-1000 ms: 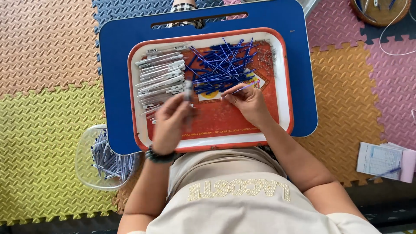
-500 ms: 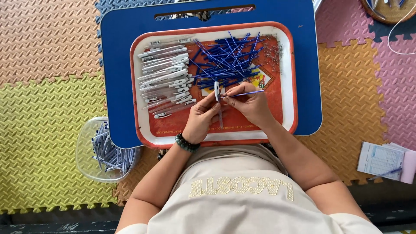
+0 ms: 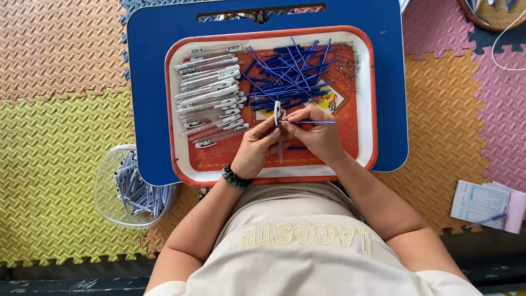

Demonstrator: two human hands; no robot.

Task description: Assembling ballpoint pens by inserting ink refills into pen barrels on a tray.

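Observation:
My left hand holds a clear pen barrel upright over the red-and-white tray. My right hand pinches a thin blue refill that lies crosswise, its tip at the barrel. The two hands touch near the tray's middle. A heap of blue refills lies just beyond the hands. A row of clear pen barrels fills the tray's left side.
The tray sits on a blue lap table over coloured foam floor mats. A clear plastic bowl of pens stands on the floor at the left. Papers with a pen lie at the right.
My left hand moved from the barrel pile to the tray's middle with a barrel. My right hand now holds a refill against it. The camera view shifted slightly.

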